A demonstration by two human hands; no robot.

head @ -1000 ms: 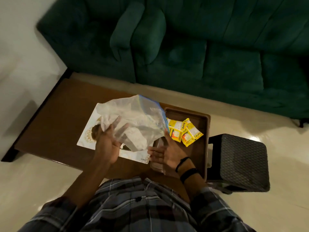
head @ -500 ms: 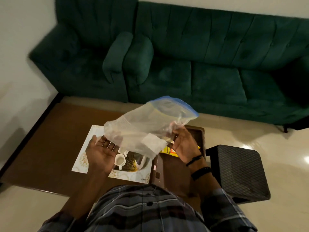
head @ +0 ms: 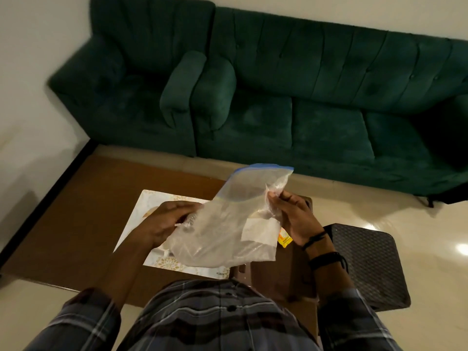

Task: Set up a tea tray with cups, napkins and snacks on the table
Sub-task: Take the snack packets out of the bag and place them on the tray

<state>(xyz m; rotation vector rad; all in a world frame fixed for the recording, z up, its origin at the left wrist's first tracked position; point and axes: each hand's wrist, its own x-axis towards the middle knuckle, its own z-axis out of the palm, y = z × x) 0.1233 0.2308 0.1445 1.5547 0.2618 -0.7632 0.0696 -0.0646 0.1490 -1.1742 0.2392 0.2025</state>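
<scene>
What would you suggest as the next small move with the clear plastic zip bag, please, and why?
Probably lower the clear plastic zip bag aside onto the brown wooden table: both the left hand and right hand hold it up, hiding the patterned white placemat.

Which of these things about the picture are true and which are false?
1. Both hands hold a clear plastic zip bag with a blue strip at its top. True: the left hand grips its lower part and the right hand pinches an upper edge.
2. The sofa is red. False: the velvet sofa is dark green.
3. A white placemat with gold flower patterns lies on the brown wooden table. True.
4. The right wrist is bare. False: it wears black bands.
5. The stool is white. False: the woven stool is dark.
</scene>
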